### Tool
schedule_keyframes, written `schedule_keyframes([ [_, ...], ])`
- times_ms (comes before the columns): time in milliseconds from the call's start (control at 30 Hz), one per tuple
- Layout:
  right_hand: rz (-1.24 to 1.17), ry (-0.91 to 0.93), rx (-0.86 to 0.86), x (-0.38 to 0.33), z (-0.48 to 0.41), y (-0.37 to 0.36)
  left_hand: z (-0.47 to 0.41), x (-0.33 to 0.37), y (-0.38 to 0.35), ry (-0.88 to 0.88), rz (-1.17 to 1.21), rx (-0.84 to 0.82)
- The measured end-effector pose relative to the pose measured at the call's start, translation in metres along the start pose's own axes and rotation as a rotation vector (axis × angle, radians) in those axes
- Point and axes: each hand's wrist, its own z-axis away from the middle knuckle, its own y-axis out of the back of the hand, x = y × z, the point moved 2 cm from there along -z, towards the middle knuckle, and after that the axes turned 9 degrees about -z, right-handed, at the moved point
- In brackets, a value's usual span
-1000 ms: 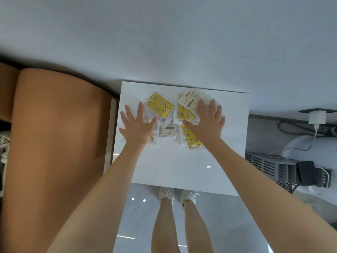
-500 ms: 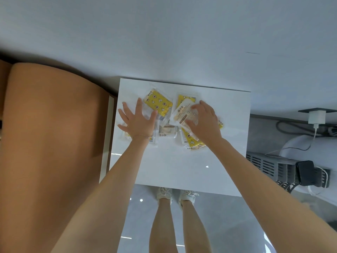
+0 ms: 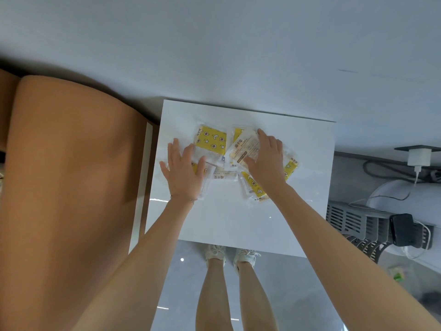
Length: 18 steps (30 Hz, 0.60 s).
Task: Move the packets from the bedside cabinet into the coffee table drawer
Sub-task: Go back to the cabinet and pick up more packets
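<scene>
Several packets lie in a loose heap on the white top of the bedside cabinet [image 3: 238, 218]. A yellow star-patterned packet [image 3: 211, 140] sits at the back left, and a pale printed packet [image 3: 243, 149] lies beside it. Another yellow packet [image 3: 254, 189] pokes out towards me. My left hand [image 3: 183, 170] rests flat, fingers apart, on a packet at the heap's left edge. My right hand [image 3: 265, 161] lies palm down over the right side of the heap, its thumb on the pale packet. Neither hand has lifted a packet. The coffee table drawer is out of view.
A tall brown padded panel [image 3: 71, 187] stands close against the cabinet's left side. To the right are a grey slatted unit [image 3: 353, 218], a black adapter [image 3: 403, 231] and a white charger [image 3: 418, 156] with cables. My feet [image 3: 216, 253] stand at the cabinet's near edge.
My right hand has drawn the pale packet and those under it leftwards, towards the heap's middle. My left hand has slid slightly right over its packet. The packets are bunched closer together.
</scene>
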Motion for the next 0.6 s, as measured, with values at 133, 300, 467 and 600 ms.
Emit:
schedule_keyframes([
  [133, -0.137, 0.014, 0.105, -0.005, 0.013, 0.002, 0.011, -0.020, 0.006, -0.134, -0.001, -0.024],
  [300, -0.434, -0.205, 0.100, -0.003, 0.021, 0.011, 0.026, -0.044, 0.009, -0.317, -0.164, -0.087],
  [467, -0.805, -0.486, 0.086, 0.013, 0.031, 0.020, 0.030, -0.046, 0.013, -0.160, -0.062, -0.036],
  [600, -1.055, -0.589, 0.071, 0.021, 0.038, 0.025, 0.021, -0.040, 0.021, -0.137, 0.199, -0.079],
])
